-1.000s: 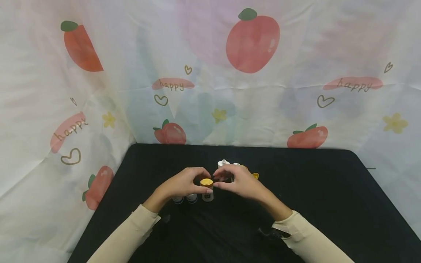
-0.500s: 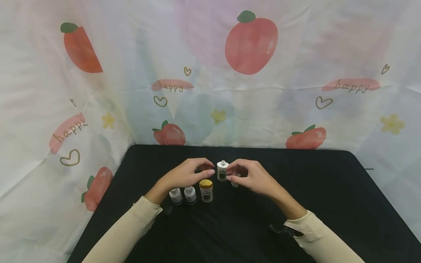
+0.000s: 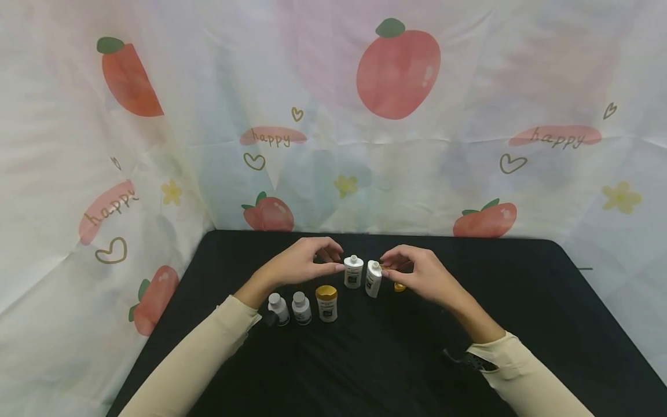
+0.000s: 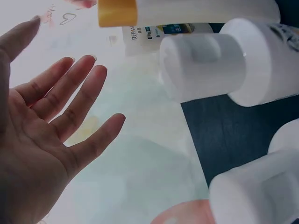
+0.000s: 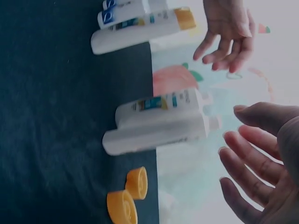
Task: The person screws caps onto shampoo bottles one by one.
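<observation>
In the head view my left hand (image 3: pixel 297 265) hovers left of an uncapped white bottle (image 3: pixel 353 273); the left wrist view shows its fingers spread and holding nothing. My right hand (image 3: pixel 429 273) is beside a second uncapped white bottle (image 3: pixel 373 279), which leans slightly. The right wrist view shows loosely bent right fingers (image 5: pixel 247 179), apart from both bottle necks. Two yellow-orange caps lie on the table, a nearer cap (image 5: pixel 121 206) and another cap (image 5: pixel 137 183). In front stands a white bottle with a yellow cap (image 3: pixel 326 304), touched by neither hand.
Two small white-capped bottles, the left bottle (image 3: pixel 278 310) and the right bottle (image 3: pixel 301 308), stand left of the yellow-capped one. The black table (image 3: pixel 365 365) meets a fruit-printed cloth backdrop (image 3: pixel 417 174) at its rear edge.
Both hands have left the area around the yellow-capped bottle. My left hand has moved toward the back, my right hand back and to the right, bringing the two uncapped bottles into view.
</observation>
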Tool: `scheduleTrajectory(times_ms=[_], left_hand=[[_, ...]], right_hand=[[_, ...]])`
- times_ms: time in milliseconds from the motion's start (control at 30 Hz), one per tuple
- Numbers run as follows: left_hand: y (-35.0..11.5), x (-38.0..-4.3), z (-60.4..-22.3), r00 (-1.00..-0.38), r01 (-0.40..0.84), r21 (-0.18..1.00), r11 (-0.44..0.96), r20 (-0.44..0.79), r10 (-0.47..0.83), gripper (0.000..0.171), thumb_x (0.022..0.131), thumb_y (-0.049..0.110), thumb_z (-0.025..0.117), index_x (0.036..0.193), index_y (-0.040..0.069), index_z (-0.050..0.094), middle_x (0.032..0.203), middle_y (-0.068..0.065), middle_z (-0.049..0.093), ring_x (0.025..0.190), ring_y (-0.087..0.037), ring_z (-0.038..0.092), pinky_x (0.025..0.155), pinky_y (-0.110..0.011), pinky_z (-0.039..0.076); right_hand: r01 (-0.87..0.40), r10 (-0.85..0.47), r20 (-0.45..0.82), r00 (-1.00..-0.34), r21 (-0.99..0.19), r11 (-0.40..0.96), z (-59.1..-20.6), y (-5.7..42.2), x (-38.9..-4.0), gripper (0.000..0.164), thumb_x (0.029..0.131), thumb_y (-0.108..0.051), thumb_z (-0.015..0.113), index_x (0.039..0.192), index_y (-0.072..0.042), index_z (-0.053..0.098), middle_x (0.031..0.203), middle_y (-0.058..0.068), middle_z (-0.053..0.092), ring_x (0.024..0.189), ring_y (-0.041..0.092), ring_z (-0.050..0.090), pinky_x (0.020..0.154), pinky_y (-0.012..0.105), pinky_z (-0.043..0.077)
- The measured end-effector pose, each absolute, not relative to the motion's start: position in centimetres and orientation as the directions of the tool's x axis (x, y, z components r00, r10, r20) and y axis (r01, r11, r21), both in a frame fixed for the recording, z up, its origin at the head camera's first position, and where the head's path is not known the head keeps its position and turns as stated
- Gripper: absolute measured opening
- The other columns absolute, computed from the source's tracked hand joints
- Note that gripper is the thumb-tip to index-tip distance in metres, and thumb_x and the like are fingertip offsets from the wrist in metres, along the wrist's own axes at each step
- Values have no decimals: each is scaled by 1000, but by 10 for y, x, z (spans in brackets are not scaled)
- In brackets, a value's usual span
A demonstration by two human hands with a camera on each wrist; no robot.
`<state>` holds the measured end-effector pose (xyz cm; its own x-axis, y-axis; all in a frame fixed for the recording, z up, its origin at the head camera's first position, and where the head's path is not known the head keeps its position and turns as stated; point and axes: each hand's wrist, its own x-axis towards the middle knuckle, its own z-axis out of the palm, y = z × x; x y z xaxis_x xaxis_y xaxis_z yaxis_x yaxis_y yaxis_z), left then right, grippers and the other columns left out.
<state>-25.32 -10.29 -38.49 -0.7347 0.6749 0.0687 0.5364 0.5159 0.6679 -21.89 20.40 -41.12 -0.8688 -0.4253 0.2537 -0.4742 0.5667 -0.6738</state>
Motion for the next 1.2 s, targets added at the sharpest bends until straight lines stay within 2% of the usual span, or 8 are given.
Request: scheduleTrajectory(times_ms=[133, 333, 633, 767, 933, 1200], left_hand=[[-101, -258, -381, -736, 531, 665, 526, 54, 674, 39, 94, 31, 75, 128, 15, 62, 119, 1, 68, 108, -14, 65, 95, -41, 53], [-95, -266, -382, -728, 524, 669, 527, 32, 685, 41, 94, 19, 76, 131, 11, 61, 125, -10, 67, 112, -20, 65, 98, -44, 52], [-88, -276, -386, -728, 510, 659, 553, -12, 685, 45, 92, 19, 77, 133, 12, 60, 128, -7, 65, 113, -19, 63, 97, -38, 52], [-85, -280, -390, -737, 504, 652, 566, -18, 676, 46, 91, 19, 79, 133, 13, 61, 125, -2, 65, 113, -19, 63, 96, -36, 52], [-83, -285, -395, -734, 505, 644, 575, -31, 679, 45, 90, 21, 80, 131, 13, 61, 125, -2, 65, 114, -20, 63, 97, -36, 52], [-79, -296, -399, -706, 521, 620, 587, -74, 704, 44, 90, 23, 80, 128, 10, 63, 123, -6, 66, 111, -19, 63, 97, -35, 51]], right_hand=[[-477, -416, 260, -871, -647, 595, -416, 213, -224, 26, 90, -15, 79, 115, -14, 71, 104, 3, 74, 94, 15, 69, 85, 48, 56], [-465, -398, 258, -880, -633, 619, -423, 222, -230, 27, 89, -15, 80, 114, -13, 71, 105, 6, 74, 97, 20, 70, 87, 51, 56], [-463, -391, 260, -883, -623, 630, -437, 233, -235, 27, 88, -16, 81, 114, -12, 71, 103, 2, 74, 98, 25, 70, 87, 53, 55], [-473, -408, 257, -876, -625, 621, -443, 238, -235, 29, 87, -17, 82, 114, -12, 71, 105, 7, 74, 101, 30, 69, 89, 57, 53], [-471, -431, 233, -872, -637, 610, -449, 244, -237, 34, 86, -17, 83, 117, -10, 70, 109, 8, 73, 105, 34, 67, 92, 59, 51], [-515, -478, 235, -847, -590, 622, -458, 250, -242, 38, 83, -16, 85, 118, -9, 71, 112, -1, 71, 107, 25, 64, 92, 56, 50]])
